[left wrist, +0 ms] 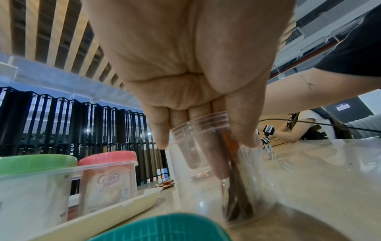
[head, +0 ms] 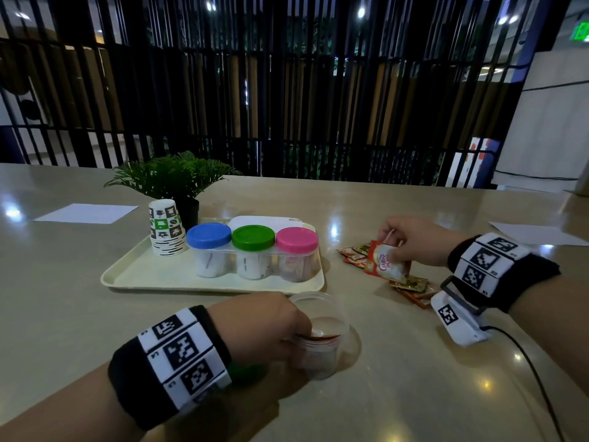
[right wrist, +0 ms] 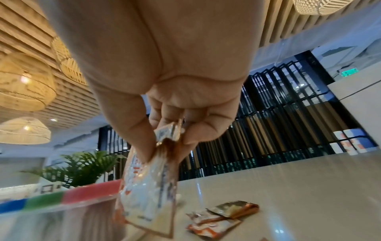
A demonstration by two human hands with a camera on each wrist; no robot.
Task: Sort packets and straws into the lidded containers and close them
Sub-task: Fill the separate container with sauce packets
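Note:
A clear open container (head: 322,346) stands on the table near me. My left hand (head: 299,330) reaches down into the container (left wrist: 206,179), thumb and fingers pinching brown packets (left wrist: 237,203) that stand inside it. A teal lid (left wrist: 160,228) lies under that wrist. At the right, my right hand (head: 395,250) pinches a few white-and-red creamer packets (head: 387,261) by their top edge, lifted above loose packets (head: 411,287) on the table. From the right wrist, the hand (right wrist: 169,143) holds the creamer packets (right wrist: 148,195) hanging down.
A cream tray (head: 134,269) holds closed containers with a blue lid (head: 208,236), a green lid (head: 253,237) and a pink lid (head: 297,240), plus stacked paper cups (head: 167,229). A potted plant (head: 173,180) stands behind. More packets (head: 353,253) lie nearby. A cable (head: 535,378) trails at the right.

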